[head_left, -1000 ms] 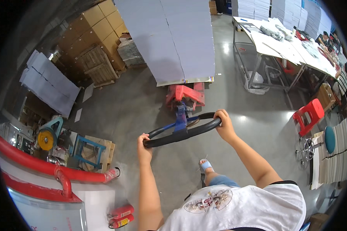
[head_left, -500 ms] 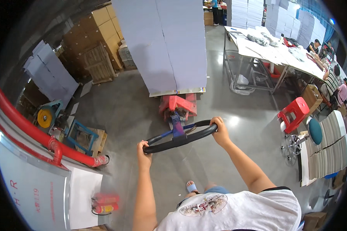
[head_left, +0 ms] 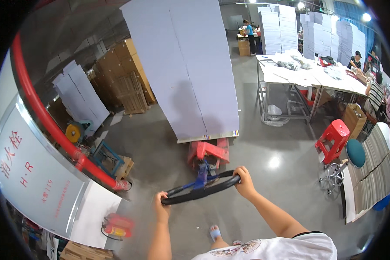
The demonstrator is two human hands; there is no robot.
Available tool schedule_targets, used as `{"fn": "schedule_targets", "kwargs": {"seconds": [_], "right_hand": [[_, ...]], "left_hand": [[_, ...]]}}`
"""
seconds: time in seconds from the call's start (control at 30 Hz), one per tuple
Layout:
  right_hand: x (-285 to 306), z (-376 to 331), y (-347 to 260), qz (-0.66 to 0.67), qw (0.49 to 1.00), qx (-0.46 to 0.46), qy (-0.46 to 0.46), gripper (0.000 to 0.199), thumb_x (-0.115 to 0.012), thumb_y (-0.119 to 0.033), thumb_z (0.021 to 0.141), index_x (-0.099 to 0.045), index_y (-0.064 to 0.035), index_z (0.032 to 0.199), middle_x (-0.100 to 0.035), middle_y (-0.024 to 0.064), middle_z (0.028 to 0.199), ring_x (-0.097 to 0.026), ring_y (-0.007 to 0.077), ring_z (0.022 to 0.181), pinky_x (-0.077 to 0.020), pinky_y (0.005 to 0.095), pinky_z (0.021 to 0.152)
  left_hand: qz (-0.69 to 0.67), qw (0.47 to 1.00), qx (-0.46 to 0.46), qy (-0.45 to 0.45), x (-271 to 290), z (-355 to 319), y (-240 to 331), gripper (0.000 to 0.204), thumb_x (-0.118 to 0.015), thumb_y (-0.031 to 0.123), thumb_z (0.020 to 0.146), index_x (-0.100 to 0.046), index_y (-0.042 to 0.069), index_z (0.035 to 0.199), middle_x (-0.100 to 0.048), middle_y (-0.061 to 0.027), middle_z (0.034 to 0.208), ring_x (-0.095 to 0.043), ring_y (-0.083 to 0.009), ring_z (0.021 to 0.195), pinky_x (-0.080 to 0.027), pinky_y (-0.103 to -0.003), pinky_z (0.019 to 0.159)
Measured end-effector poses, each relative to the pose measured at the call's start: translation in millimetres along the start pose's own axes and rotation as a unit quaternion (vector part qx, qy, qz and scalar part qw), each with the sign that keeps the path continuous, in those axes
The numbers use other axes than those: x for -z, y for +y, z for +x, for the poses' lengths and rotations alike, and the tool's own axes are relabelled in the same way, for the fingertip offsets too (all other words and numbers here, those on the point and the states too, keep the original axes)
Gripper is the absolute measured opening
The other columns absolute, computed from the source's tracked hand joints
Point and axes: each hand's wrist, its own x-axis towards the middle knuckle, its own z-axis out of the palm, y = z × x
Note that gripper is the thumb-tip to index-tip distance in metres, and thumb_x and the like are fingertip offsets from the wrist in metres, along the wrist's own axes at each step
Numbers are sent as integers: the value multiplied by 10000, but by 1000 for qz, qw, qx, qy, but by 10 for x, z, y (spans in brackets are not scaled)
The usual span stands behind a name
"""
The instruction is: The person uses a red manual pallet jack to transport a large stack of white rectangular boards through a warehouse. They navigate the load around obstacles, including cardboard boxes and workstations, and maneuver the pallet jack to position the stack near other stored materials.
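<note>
- We saw an open-topped cardboard box (head_left: 354, 120) near the right end of the white-topped worktable (head_left: 333, 85); its contents were too small for us to make out.
- Beneath the worktable we spotted a clear plastic bag (head_left: 274, 112) on the floor and a red bin (head_left: 308, 96); we could not tell what either held.
- At left, we noted brown cartons (head_left: 123, 60) piled behind an upended wooden pallet (head_left: 131, 94).
- We found the red pallet jack (head_left: 208, 151) at centre, its housing jutting toward us from beneath the lower edge of a tall stack of pale sheets (head_left: 182, 56).
- To the right, we saw grey floor (head_left: 271, 186) stretch from the jack to a red plastic stool (head_left: 333, 138); at left, a narrower strip reached the red pipe (head_left: 47, 112).
- We saw both hands gripping the black loop handle (head_left: 202, 194), fingers curled around it: the left hand (head_left: 161, 206) at its left end, forearm nearly upright, the right hand (head_left: 245, 183) at its right end, forearm slanting.
</note>
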Motion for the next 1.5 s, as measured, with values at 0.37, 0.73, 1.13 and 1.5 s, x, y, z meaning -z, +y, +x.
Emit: {"fn": "schedule_targets", "kwargs": {"seconds": [0.37, 0.73, 1.13, 1.5], "right_hand": [[824, -1596, -539, 17, 998, 12, 58, 322, -538, 167, 592, -516, -41, 837, -519, 115, 889, -522, 302, 883, -427, 326, 765], [1520, -3140, -1036, 23, 987, 28, 155, 212, -560, 129, 666, -501, -41, 779, -521, 82, 843, -521, 232, 815, -424, 313, 737], [2115, -4235, -1760, -39, 984, 3, 174, 233, -665, 67, 727, -517, -52, 862, -530, 59, 862, -532, 194, 807, -434, 300, 736], [2516, -4136, -2367, -69, 983, -49, 164, 166, -635, -9, 714, -544, -15, 853, -565, 163, 815, -565, 330, 783, -458, 369, 714]], "left_hand": [[21, 1000, -11, 10, 407, -1811, 1232, 319, -671, -77, 723, -479, 76, 926, -568, -137, 1027, -565, -331, 1077, -419, -420, 978], [100, 994, -34, -35, 946, -3375, 2396, 226, -647, -34, 679, -512, 48, 841, -549, -144, 894, -533, -369, 911, -440, -428, 820], [33, 997, -69, -28, 1418, -4348, 2935, 143, -614, -20, 679, -531, 45, 776, -572, -140, 779, -571, -360, 818, -455, -435, 759], [14, 995, -86, 57, 1643, -4349, 3562, 146, -578, -24, 688, -505, 1, 811, -510, -139, 684, -499, -279, 629, -447, -358, 647]]}}
